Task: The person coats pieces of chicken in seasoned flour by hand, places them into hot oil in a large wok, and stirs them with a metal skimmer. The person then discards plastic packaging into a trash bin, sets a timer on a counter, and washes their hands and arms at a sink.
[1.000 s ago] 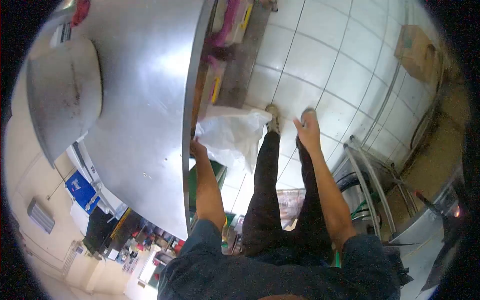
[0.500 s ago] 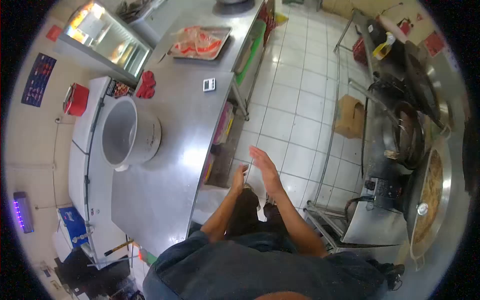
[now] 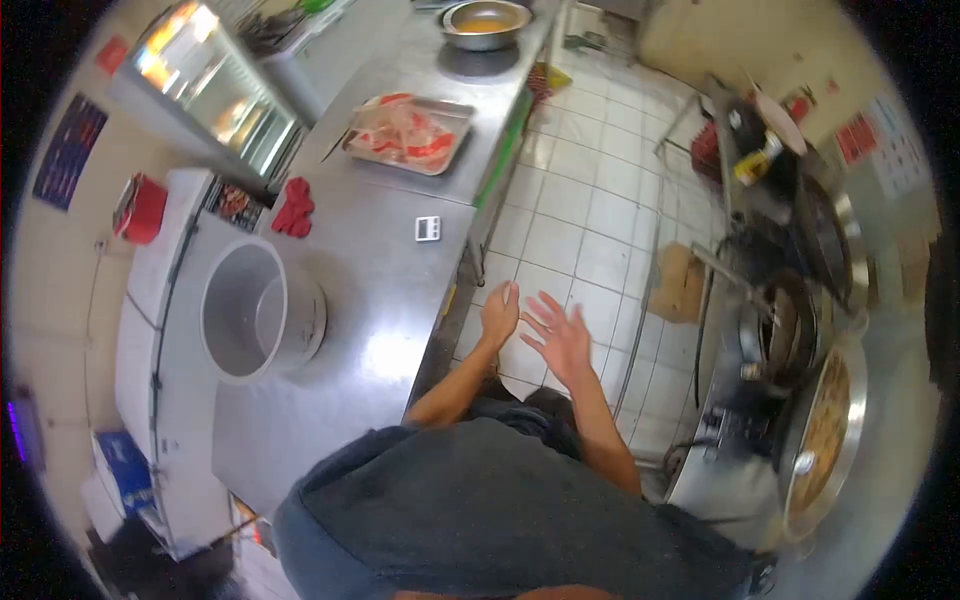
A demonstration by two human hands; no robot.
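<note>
In front of my body, over the tiled floor, both hands are raised close to each other with nothing held. My right hand (image 3: 562, 343) has its fingers spread. My left hand (image 3: 500, 316) is seen mostly from the side, its fingers extended and a small gap between it and the right. Nearest to the left hand is the steel table (image 3: 390, 290). On that table stand a large, deep metal pot (image 3: 300, 315), a small white digital timer (image 3: 428, 229) and a bunched red glove or cloth (image 3: 293, 208).
Farther along the steel counter lie a metal tray (image 3: 440, 165) with red-and-white plastic on it and a metal bowl (image 3: 487, 40) of orange liquid. To the right are a wide wok (image 3: 845, 425) with brown food, dark pans (image 3: 790, 320) and a cardboard box (image 3: 677, 285).
The view has tilted up and shifted forward, bringing the bowl into sight. My hands have risen closer together, and the right hand's fingers have spread.
</note>
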